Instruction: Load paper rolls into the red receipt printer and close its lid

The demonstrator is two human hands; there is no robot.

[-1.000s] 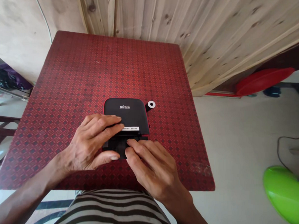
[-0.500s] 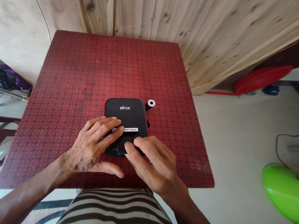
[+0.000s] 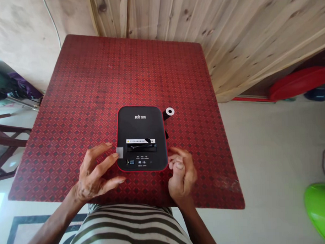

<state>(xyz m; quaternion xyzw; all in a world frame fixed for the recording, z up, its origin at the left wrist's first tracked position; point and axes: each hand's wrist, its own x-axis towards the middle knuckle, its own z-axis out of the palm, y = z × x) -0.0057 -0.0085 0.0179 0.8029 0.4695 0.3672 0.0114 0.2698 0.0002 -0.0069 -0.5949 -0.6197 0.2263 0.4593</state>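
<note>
A black receipt printer with a red edge lies on the table, its white logo facing up. A dark strip sticks up out of the slot below its warning label. At the printer's left edge is a small grey see-through piece, which the index fingertip of my left hand touches. That hand is open, its fingers spread. Beside the printer's right edge, my right hand is loosely bent, with nothing visible in it. A paper roll with a white end lies at the printer's upper right.
The table has a red patterned cover and stands against a wooden plank wall. A small black piece juts out by the printer's right side. A green rounded object is on the floor at right, chairs at left.
Both hands have come off the printer's top, left hand to the left, right hand to the right. The slot and buttons now show. The view has shifted slightly.
</note>
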